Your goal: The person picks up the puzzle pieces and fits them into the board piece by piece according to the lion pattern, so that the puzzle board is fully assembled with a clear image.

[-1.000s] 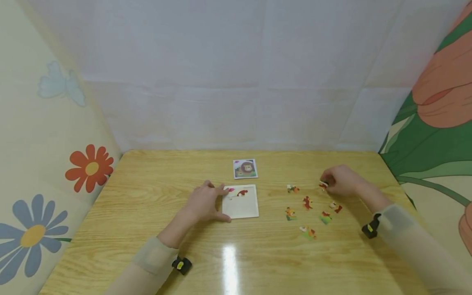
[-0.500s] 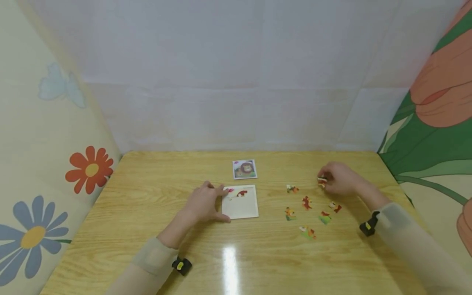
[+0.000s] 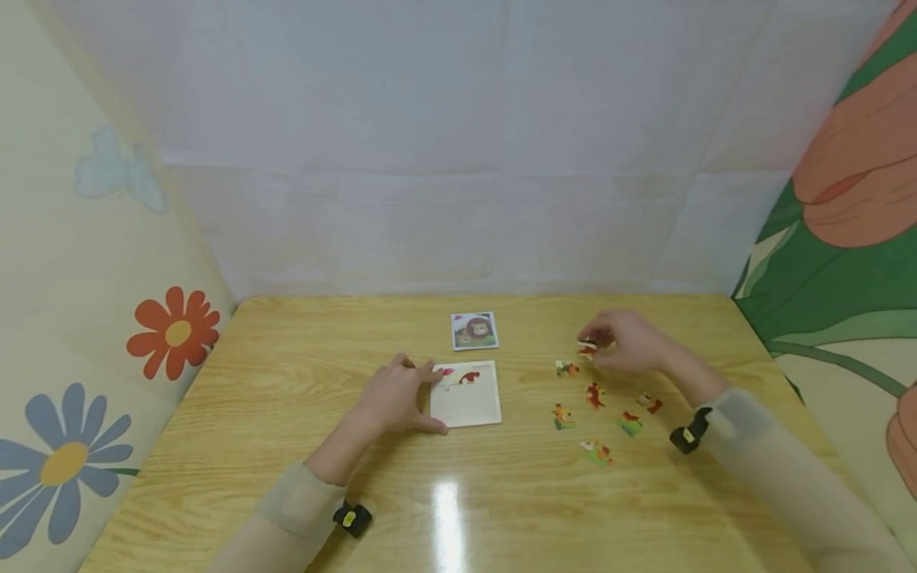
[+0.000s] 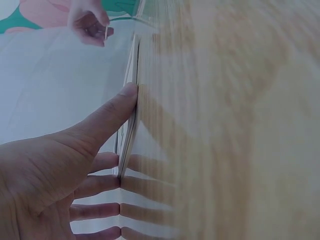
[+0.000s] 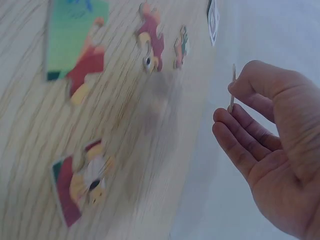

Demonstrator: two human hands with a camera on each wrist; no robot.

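My left hand [image 3: 390,398] rests at the left side of a square white puzzle tray [image 3: 469,407], thumb at the near left corner and index finger over the upper left. In the left wrist view those fingers look straight, against the tray's thin edge [image 4: 129,140]. A few pink and red-brown pieces lie along the tray's top. Held above the table, a red-brown and white puzzle piece [image 3: 587,348] is pinched by my right hand [image 3: 630,342]. The right wrist view shows this piece [image 5: 232,82] edge-on between thumb and fingers.
Several loose puzzle pieces [image 3: 595,395] lie right of the tray, below my right hand. Behind the tray is a small lion picture card [image 3: 474,330]. A white cloth backdrop [image 3: 458,199] stands at the table's [image 3: 286,334] far edge, with flower-printed panels at both sides.
My right hand has moved left with the pinched piece, from the far right toward the tray, and now is just behind the loose pieces. The left hand and tray have stayed put.
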